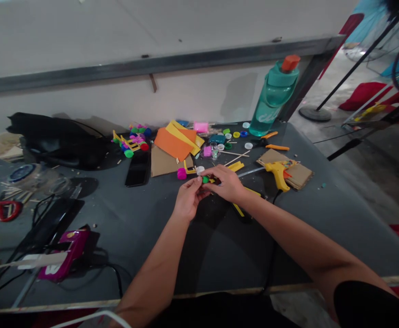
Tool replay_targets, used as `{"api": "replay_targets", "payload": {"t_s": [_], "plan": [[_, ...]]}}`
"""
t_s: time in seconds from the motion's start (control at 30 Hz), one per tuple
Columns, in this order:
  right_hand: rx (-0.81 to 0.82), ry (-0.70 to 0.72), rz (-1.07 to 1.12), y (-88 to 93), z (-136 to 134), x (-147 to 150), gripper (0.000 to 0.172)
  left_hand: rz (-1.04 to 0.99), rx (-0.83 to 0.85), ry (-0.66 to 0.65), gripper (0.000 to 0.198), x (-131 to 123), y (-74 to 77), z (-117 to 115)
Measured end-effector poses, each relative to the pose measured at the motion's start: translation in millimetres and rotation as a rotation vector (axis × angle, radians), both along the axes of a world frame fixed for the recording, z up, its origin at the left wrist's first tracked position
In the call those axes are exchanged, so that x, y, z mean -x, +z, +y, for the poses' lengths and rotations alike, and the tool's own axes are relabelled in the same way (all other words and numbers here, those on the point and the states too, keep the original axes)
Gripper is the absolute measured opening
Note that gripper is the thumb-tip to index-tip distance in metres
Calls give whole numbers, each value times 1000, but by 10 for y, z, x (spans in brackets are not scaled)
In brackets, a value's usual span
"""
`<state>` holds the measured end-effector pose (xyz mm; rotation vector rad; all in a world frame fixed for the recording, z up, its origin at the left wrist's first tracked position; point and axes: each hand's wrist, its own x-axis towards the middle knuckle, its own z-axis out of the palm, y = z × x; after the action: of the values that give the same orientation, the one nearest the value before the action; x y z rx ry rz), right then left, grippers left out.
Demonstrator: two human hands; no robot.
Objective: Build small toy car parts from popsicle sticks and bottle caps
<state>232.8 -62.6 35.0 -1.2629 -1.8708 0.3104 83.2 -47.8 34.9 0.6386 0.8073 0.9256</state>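
Near the middle of the table, my left hand and my right hand meet around a small green piece. The fingers of both hands are closed on it, and they partly hide it. Just beyond the fingertips are a white cap and a magenta cap beside a thin yellow frame. Yellow strips lie past my right hand. Orange paper rests on brown cardboard behind my left hand.
A yellow glue gun lies on cardboard at the right, near orange-handled pliers and a teal bottle. Left are a phone, a black bag, red-handled scissors and a magenta power block with cables.
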Motion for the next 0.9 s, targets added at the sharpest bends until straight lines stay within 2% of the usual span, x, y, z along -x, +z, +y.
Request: {"api": "replay_targets", "payload": {"t_s": [0.2, 0.4, 0.73, 0.9], "plan": [[-57, 67, 2, 4, 8, 1, 25, 16, -3, 5, 28, -2, 7, -1], [-94, 72, -24, -16, 11, 12, 23, 21, -42, -37, 27, -20, 30, -29], [-114, 66, -31, -55, 9, 22, 22, 67, -59, -25, 29, -15, -12, -4], [-119, 86, -22, -73, 24, 8, 31, 84, -39, -20, 30, -6, -31, 7]]}}
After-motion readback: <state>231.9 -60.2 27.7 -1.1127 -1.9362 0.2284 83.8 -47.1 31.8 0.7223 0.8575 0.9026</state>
